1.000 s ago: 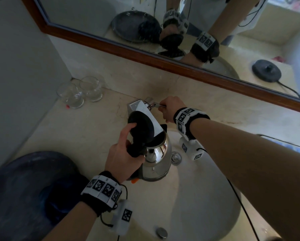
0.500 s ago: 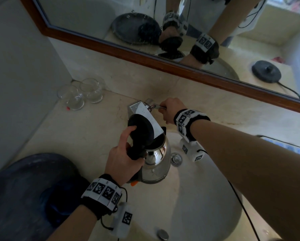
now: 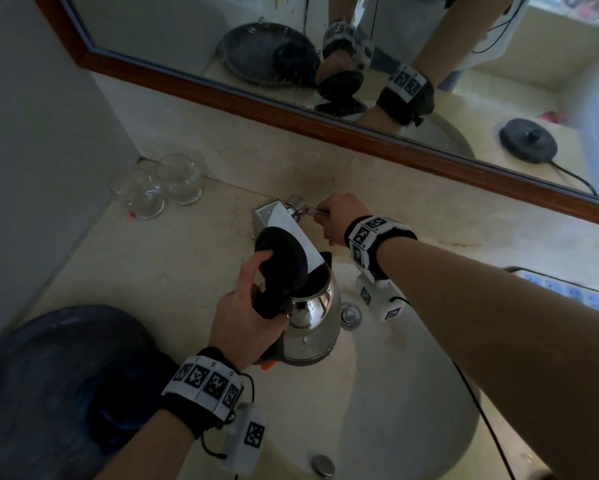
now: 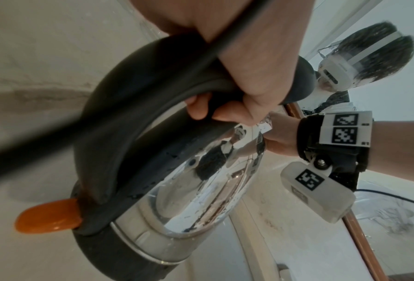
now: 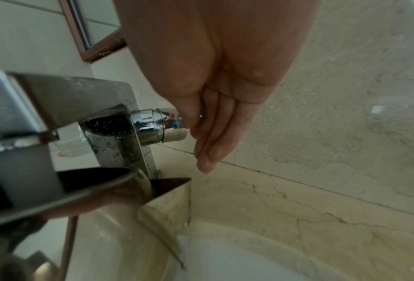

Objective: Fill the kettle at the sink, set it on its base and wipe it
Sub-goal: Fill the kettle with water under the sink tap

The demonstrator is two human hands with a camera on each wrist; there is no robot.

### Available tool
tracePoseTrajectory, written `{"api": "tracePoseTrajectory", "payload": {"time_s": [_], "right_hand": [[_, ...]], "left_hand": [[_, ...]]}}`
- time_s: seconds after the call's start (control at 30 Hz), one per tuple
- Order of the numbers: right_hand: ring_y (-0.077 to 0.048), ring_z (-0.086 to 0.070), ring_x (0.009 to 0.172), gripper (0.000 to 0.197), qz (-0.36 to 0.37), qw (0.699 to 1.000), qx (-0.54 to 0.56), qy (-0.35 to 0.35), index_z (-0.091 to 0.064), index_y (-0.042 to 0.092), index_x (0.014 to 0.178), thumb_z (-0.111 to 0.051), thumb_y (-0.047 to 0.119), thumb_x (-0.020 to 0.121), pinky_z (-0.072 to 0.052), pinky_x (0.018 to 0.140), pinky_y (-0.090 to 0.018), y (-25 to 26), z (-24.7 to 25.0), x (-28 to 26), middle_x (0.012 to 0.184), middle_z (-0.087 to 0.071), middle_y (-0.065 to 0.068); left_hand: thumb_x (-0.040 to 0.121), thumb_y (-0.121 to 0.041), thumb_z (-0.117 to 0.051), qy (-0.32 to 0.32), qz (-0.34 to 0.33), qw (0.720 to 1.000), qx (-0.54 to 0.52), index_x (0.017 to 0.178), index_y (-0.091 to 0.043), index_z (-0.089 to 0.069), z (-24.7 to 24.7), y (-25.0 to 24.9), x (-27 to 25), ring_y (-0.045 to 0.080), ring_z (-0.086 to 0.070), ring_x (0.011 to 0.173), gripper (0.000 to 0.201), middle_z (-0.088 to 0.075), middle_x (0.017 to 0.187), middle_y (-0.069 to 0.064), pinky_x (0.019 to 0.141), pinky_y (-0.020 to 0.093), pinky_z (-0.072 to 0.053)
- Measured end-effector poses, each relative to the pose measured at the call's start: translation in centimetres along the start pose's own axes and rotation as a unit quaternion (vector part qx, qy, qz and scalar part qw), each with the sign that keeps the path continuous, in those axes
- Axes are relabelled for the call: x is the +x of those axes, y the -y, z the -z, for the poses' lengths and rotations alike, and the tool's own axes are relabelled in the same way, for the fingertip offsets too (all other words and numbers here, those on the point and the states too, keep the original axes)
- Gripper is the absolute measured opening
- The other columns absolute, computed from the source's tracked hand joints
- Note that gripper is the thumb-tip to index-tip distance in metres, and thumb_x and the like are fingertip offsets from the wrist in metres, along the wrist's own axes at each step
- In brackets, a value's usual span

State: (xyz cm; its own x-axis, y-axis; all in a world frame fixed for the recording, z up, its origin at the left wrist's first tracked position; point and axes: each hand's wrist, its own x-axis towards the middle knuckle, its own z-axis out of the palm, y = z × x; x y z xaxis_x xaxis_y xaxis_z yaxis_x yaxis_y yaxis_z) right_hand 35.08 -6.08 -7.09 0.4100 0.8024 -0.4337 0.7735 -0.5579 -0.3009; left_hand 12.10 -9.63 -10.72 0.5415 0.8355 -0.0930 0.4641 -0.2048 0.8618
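Steel kettle gripped by left hand; right hand fingers pinch unlabelled tap lever.

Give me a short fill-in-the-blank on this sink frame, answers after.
1. The left hand grips the shiny steel kettle by its black ____.
2. The kettle's round black lid is flipped ____.
3. The right hand holds the chrome faucet's ____.
4. Two clear drinking glasses stand on the beige counter beside the ____.

Answers: handle; open; lever; wall
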Motion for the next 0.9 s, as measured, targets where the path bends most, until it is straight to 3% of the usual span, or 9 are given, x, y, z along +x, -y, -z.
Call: {"api": "tracePoseTrajectory", "payload": {"time_s": [0.07, 0.3, 0.37, 0.63, 0.77, 0.9], "right_hand": [[-0.028, -0.072, 0.086, 0.014, 0.001, 1.0, 0.0, 0.004, -0.067, 0.012, 0.09, -0.054, 0.009, 0.095, -0.059, 0.083, -0.038, -0.01, 0.03, 0.02, 0.094, -0.074, -0.016], [-0.029, -0.072, 0.089, 0.019, -0.002, 1.0, 0.004, 0.007, -0.07, 0.006, 0.102, -0.053, 0.013, 0.097, -0.058, 0.085, -0.04, -0.09, 0.08, 0.13, 0.096, -0.074, -0.017], [-0.029, -0.071, 0.091, 0.02, -0.002, 1.0, -0.004, 0.011, -0.07, 0.006, 0.106, -0.053, 0.012, 0.096, -0.058, 0.087, -0.04, -0.12, 0.07, 0.21, 0.098, -0.074, -0.016], [-0.029, -0.072, 0.087, 0.017, 0.001, 1.0, 0.005, 0.005, -0.07, 0.008, 0.1, -0.054, 0.012, 0.096, -0.059, 0.084, -0.04, -0.25, -0.15, 0.33, 0.094, -0.074, -0.016], [-0.03, -0.072, 0.088, 0.016, 0.001, 1.0, 0.001, 0.007, -0.07, 0.009, 0.099, -0.056, 0.008, 0.094, -0.059, 0.083, -0.042, -0.28, -0.16, 0.35, 0.094, -0.074, -0.016], [-0.03, -0.073, 0.086, 0.018, 0.002, 1.0, 0.013, 0.004, -0.069, 0.007, 0.096, -0.052, 0.013, 0.097, -0.059, 0.082, -0.041, -0.34, -0.11, 0.26, 0.093, -0.074, -0.017]], "left_hand": [[0.065, -0.009, -0.077, 0.001, 0.003, 1.0, -0.005, 0.124, -0.055, -0.027, -0.04, 0.03, -0.06, 0.014, -0.065, 0.059, 0.09, -0.065, 0.064, -0.002, 0.059, 0.041, -0.059], [0.066, -0.009, -0.077, -0.004, 0.007, 1.0, -0.012, 0.121, -0.062, -0.028, -0.01, 0.08, -0.15, 0.016, -0.066, 0.06, 0.091, -0.066, 0.065, 0.0, 0.06, 0.043, -0.059], [0.066, -0.01, -0.077, -0.005, 0.004, 1.0, -0.011, 0.122, -0.059, -0.028, 0.01, 0.02, -0.18, 0.016, -0.066, 0.059, 0.089, -0.066, 0.064, 0.0, 0.06, 0.043, -0.059], [0.066, -0.009, -0.078, -0.007, 0.004, 1.0, -0.01, 0.123, -0.058, -0.028, -0.05, 0.13, -0.3, 0.016, -0.066, 0.06, 0.09, -0.066, 0.064, 0.0, 0.06, 0.042, -0.059], [0.065, -0.008, -0.077, -0.008, 0.006, 1.0, -0.016, 0.118, -0.068, -0.027, -0.04, 0.21, -0.34, 0.018, -0.066, 0.06, 0.095, -0.066, 0.064, 0.002, 0.059, 0.043, -0.06], [0.066, -0.009, -0.077, -0.005, 0.005, 1.0, -0.017, 0.117, -0.066, -0.027, -0.05, 0.01, -0.41, 0.014, -0.066, 0.057, 0.091, -0.066, 0.062, 0.001, 0.058, 0.04, -0.06]]}}
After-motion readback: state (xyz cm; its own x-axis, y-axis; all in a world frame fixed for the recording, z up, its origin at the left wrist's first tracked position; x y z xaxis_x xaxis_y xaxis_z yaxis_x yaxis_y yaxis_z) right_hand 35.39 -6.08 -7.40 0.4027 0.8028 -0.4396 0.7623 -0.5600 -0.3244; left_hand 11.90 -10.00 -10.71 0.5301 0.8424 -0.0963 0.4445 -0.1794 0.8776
